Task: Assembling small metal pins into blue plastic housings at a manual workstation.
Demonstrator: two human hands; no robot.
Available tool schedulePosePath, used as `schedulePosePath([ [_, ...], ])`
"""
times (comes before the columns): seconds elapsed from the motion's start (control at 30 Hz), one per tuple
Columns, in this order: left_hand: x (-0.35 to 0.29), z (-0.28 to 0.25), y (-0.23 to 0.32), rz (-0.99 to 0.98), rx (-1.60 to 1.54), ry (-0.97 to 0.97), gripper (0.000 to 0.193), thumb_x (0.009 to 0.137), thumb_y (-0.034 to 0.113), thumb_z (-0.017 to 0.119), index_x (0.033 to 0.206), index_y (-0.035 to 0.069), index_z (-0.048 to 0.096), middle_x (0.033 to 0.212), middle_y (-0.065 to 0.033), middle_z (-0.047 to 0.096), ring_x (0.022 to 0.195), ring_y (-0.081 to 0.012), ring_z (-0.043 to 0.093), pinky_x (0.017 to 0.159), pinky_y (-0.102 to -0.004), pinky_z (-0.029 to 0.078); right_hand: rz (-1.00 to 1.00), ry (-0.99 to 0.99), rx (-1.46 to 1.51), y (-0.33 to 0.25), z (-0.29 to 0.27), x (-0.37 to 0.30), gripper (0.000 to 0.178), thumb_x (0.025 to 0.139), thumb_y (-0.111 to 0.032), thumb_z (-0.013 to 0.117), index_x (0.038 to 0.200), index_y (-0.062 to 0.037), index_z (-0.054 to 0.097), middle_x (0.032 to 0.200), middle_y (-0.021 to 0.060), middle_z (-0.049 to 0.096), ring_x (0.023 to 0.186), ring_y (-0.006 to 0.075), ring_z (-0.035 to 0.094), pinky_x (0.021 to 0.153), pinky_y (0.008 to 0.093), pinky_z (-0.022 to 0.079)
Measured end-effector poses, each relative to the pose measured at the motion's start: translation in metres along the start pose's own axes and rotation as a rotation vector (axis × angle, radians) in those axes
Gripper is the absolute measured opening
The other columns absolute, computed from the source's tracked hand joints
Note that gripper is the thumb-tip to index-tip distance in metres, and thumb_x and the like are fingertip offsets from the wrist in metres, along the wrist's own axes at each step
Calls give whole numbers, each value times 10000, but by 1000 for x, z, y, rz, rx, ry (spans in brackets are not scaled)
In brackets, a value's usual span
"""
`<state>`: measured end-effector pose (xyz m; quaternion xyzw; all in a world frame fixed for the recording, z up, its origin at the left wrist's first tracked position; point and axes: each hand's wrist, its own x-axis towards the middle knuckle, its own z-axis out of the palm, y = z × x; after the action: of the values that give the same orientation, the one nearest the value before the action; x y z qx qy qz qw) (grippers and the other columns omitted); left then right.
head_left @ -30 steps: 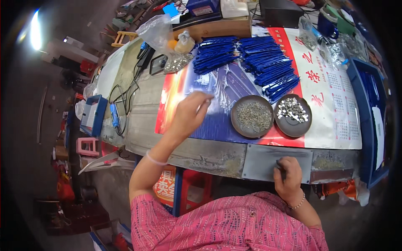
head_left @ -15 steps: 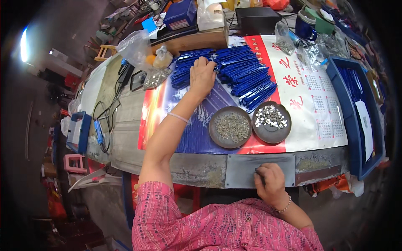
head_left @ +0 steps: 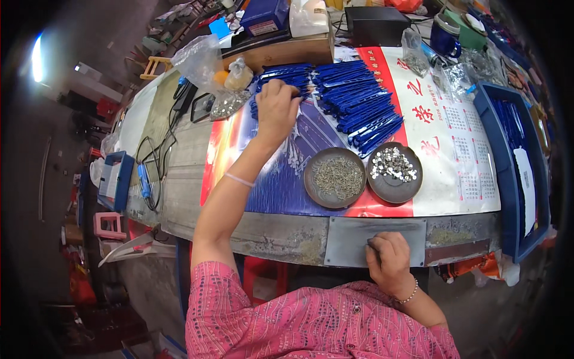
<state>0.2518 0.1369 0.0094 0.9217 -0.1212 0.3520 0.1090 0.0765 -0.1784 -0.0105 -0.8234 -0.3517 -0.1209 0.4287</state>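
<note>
My left hand [head_left: 277,110] reaches over the left pile of slim glossy blue strips [head_left: 290,73], fingers bent and closed, their tips mostly hidden. To its right lies a larger pile of the same strips [head_left: 359,99], slanting across the sheet. Nearer stand two round brown dishes, touching or nearly so. The left dish [head_left: 335,204] holds small metal bits [head_left: 339,176]; the right dish [head_left: 396,198] has shiny silver discs [head_left: 391,164]. By the table's front edge, my right hand [head_left: 390,260] is closed above a grey plate [head_left: 347,239], thumb against darkened fingertips; anything between them is too small to tell.
A printed calendar sheet [head_left: 457,131] covers the table under the piles. On the right stands a long blue tray [head_left: 501,173] with more blue strips. Bags of small metal parts [head_left: 228,105], a wooden box [head_left: 281,55] and a blue mug [head_left: 443,39] line the back.
My left hand has shifted left and a little nearer over the left pile, its fingers bent. My right hand stays in place above the plate. The whole view has moved slightly.
</note>
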Motion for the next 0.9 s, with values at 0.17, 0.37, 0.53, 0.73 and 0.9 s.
schedulePosePath([
  [0.17,-21,-49,0,-86,-167,185,92,816,54,606,899,19,590,911,-107,574,878,-249,562,787,-335,430,-9,11,-22,-5,0,-3,186,706,1,648,870,-4,561,830,130,574,707,287,559,637,375,443],
  [0.37,-62,-122,57,-474,-742,253,156,907,20,506,1052,-32,523,919,-99,606,833,-146,601,797,-244,462,59,-54,87,-5,-10,5,184,723,25,635,874,3,535,816,147,559,710,315,545,643,371,437],
  [0.53,-121,-156,119,-633,-1125,223,142,919,-14,431,1056,-19,469,892,-106,581,797,-178,611,760,-289,500,-28,-216,51,-14,-31,64,149,771,-20,612,896,-8,532,823,154,521,751,320,531,648,370,424],
  [0.73,-173,-144,189,-920,-1304,194,141,909,44,485,1036,-15,492,850,-99,563,692,-159,551,636,-272,473,-227,-433,-291,17,15,125,113,781,-94,589,849,-34,521,831,131,536,841,300,542,722,404,392],
  [0.9,-189,-146,217,-994,-1330,67,175,880,-18,501,1053,-29,526,896,-94,570,715,-132,534,657,-244,442,-280,-495,-513,37,41,133,92,766,-74,555,851,-38,555,848,123,580,835,273,583,737,390,399],
])
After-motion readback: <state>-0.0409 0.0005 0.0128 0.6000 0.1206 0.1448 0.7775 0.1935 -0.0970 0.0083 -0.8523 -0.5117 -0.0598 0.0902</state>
